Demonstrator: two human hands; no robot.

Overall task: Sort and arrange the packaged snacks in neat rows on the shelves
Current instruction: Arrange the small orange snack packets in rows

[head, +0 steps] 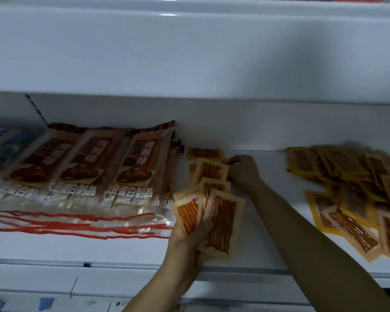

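Orange packets (212, 218) sit fanned in the left hand (190, 240), thumb clamped across them, probably as ready stock. Right hand (242, 170) pinches the packet (212, 171) at the back, seemingly squaring a new row on the white shelf (268, 221) beside the big bags (88, 174); loose pile (356, 190) waits right.

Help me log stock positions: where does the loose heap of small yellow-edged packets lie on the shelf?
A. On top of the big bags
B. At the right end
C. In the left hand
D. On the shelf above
B: the heap of small packets sprawls over the shelf at the right end, beyond the right hand.
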